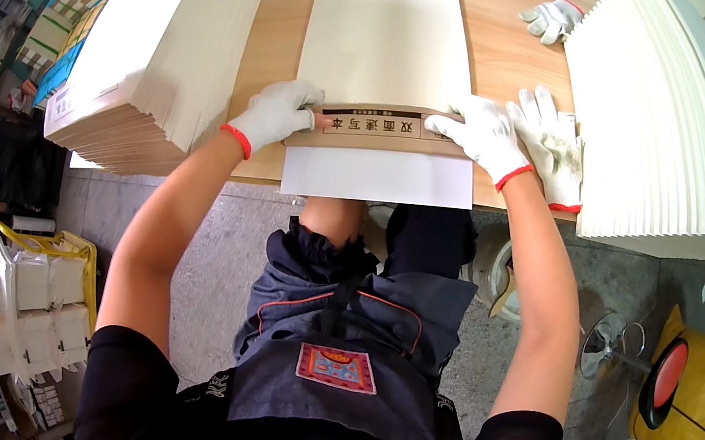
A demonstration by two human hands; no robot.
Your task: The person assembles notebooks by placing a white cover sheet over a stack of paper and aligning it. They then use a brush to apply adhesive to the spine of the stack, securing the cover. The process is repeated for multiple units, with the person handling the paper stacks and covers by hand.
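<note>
A brown kraft paper band with dark print lies across a white sheet stack on the table. Below the band, a white strip of paper reaches over the table's front edge. My left hand, in a white glove with a red cuff, grips the band's left end; its bare thumb tip presses on top. At the other end my right hand, gloved alike, pinches the band with the thumb on its face; its remaining fingers are partly hidden. A loose white glove lies right beside that hand.
Tall stacks of paper stand on the wooden table: a left stack and a right stack. Another glove lies at the far right. Left of the table is a yellow-framed cart; a yellow bag is at lower right.
</note>
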